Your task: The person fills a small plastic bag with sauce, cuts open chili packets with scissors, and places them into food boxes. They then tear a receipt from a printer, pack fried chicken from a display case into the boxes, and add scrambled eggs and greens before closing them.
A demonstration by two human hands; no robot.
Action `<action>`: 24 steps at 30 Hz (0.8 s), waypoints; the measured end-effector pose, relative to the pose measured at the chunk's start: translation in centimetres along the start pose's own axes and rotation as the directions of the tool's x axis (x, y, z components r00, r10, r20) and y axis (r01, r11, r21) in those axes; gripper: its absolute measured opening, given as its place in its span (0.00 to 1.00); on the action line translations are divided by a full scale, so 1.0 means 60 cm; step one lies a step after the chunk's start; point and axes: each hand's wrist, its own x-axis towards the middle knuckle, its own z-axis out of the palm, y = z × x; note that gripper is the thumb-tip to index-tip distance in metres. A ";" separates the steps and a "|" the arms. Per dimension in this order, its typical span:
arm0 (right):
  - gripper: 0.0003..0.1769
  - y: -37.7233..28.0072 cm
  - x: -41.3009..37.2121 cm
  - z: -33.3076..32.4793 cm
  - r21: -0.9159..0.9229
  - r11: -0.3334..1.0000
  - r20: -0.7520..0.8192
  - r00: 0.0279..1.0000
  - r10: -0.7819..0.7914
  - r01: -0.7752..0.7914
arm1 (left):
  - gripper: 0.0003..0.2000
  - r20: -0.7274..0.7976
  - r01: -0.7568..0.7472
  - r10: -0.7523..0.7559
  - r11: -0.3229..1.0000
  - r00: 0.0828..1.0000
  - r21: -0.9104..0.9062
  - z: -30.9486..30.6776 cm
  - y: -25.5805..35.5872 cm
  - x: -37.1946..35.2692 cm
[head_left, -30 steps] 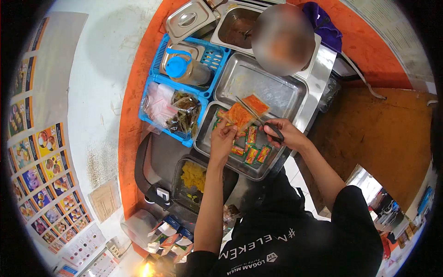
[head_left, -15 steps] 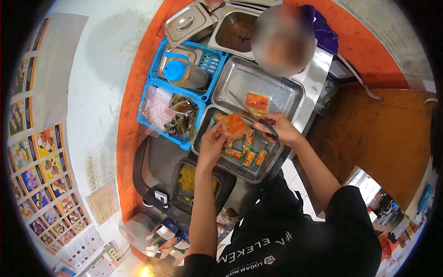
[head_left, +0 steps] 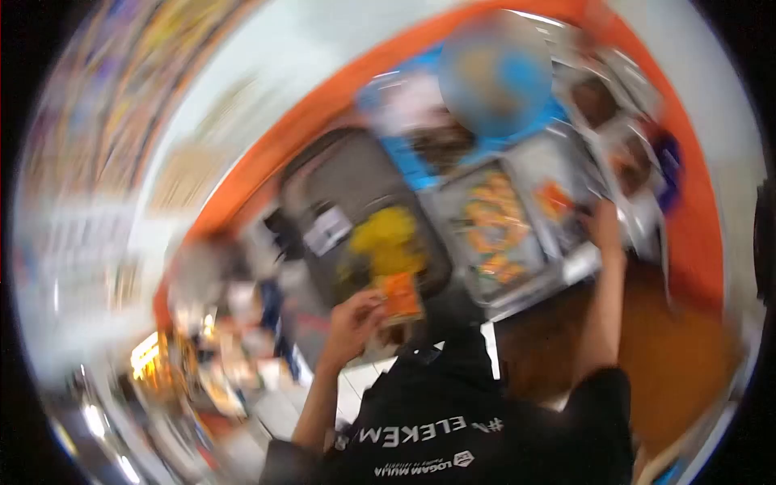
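The whole view is smeared by motion. My left hand [head_left: 349, 325] holds an orange sachet [head_left: 400, 295] by its edge, close to my chest and just below the dark container of yellow food [head_left: 388, 241]. My right hand [head_left: 602, 222] is stretched out to the far steel tray [head_left: 558, 166], beside an orange packet [head_left: 554, 198] lying there. The blur hides whether the scissors are still in that hand. The nearer steel tray [head_left: 453, 202] holds several small orange and green sachets [head_left: 495, 234].
A blue basket [head_left: 420, 109] with bags stands behind the trays along the orange counter edge [head_left: 323, 93]. Steel containers [head_left: 598, 97] sit at the far right. Blurred boxes and clutter [head_left: 234, 356] fill the lower left.
The camera has swung sharply. My left hand carried the orange sachet off the tray toward the container of yellow food. My right hand reached out to the far tray.
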 end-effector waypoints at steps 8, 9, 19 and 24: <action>0.14 0.078 0.056 0.073 0.511 0.844 0.111 0.961 -0.254 0.164 | 0.08 -0.256 0.241 -0.283 0.953 0.924 -0.185 -0.199 -0.115 -0.418; 0.18 0.050 0.046 0.042 0.355 0.900 0.018 0.961 -0.275 0.251 | 0.08 -0.359 0.188 -0.253 0.960 0.899 -0.206 -0.223 -0.158 -0.475; 0.22 -0.508 -0.320 0.036 0.638 0.765 0.118 0.969 -0.217 0.094 | 0.05 -0.796 0.254 -0.267 0.956 0.544 -0.147 -0.642 -0.481 -0.808; 0.15 -0.800 -0.609 0.144 0.742 0.668 0.323 0.898 -0.297 -0.046 | 0.12 -0.896 0.625 -0.114 0.754 0.428 0.202 -0.774 -0.702 -0.771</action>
